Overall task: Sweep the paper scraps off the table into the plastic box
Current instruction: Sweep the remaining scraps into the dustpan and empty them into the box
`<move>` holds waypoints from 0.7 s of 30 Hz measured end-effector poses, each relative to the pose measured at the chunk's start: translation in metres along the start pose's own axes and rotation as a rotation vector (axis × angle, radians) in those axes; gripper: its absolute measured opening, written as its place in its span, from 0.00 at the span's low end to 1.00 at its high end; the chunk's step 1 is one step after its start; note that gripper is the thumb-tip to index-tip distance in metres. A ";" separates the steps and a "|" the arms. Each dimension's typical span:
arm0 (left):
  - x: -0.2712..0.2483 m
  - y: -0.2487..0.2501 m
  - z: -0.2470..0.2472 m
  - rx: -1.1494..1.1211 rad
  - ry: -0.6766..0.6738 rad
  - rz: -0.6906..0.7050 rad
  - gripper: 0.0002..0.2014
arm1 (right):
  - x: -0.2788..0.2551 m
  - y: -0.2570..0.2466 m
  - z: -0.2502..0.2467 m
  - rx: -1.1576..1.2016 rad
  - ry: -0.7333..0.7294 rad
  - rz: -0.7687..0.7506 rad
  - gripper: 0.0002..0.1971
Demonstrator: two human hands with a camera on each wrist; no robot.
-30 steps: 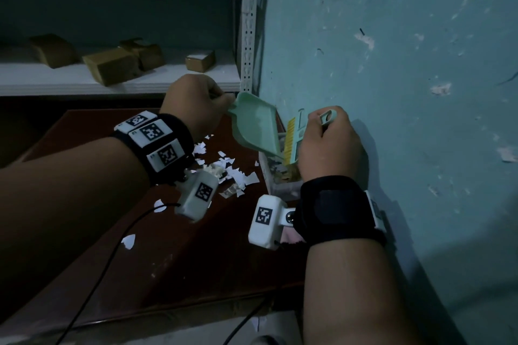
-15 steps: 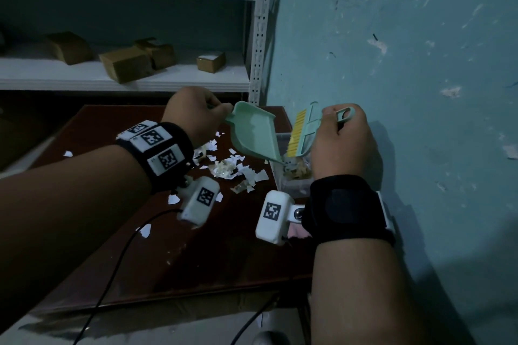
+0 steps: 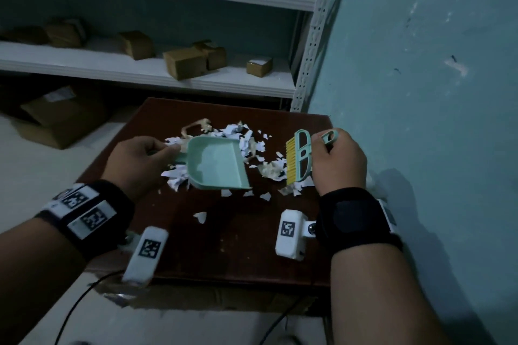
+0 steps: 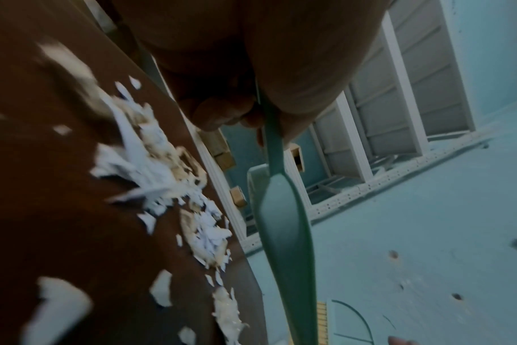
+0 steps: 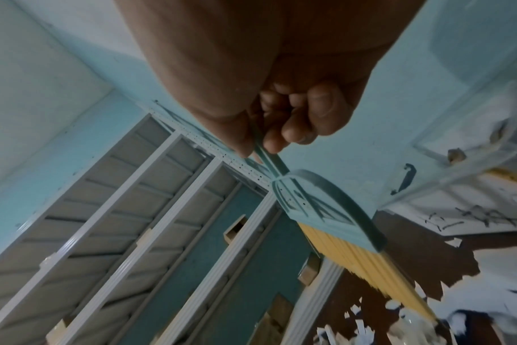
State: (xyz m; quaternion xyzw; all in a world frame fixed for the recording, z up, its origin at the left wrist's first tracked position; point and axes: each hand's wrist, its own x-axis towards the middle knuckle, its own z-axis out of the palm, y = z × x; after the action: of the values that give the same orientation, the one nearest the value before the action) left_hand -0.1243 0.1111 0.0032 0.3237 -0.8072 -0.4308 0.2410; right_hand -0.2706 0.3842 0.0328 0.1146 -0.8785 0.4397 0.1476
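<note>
Hands (both curled): dustpan [image 3: 215, 162], brush [image 3: 298, 159]

Plastic box [image 5: 469, 149] cropped; near scraps [image 4: 59, 310] blurred.

surface: we see a dark brown table [image 3: 224, 246] against the blue wall | on it: we count torn white and tan paper scraps [image 3: 238, 134] heaped toward its far half | near part: a few stray bits

Left hand [image 3: 140, 159] and right hand [image 3: 340, 161] apparently fisted.
</note>
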 end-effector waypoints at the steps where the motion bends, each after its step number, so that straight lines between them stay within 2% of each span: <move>1: -0.006 -0.009 -0.010 -0.002 0.007 -0.013 0.16 | -0.003 -0.003 0.005 -0.006 -0.020 -0.014 0.10; 6: -0.026 -0.048 -0.039 -0.060 0.060 -0.097 0.16 | -0.012 -0.012 0.020 -0.098 -0.109 -0.080 0.13; 10: -0.030 -0.068 -0.038 -0.104 0.055 -0.139 0.16 | -0.009 -0.001 0.025 -0.256 -0.081 -0.098 0.12; 17: -0.014 -0.069 -0.038 -0.102 0.003 -0.067 0.16 | -0.001 0.017 0.032 -0.406 -0.053 -0.104 0.11; 21: -0.006 -0.077 -0.039 -0.105 -0.024 -0.093 0.16 | 0.002 0.026 0.045 -0.509 -0.121 -0.132 0.12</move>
State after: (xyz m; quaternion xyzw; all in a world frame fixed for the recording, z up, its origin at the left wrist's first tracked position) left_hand -0.0698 0.0627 -0.0435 0.3424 -0.7703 -0.4874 0.2275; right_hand -0.2883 0.3628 -0.0111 0.1571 -0.9586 0.1865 0.1472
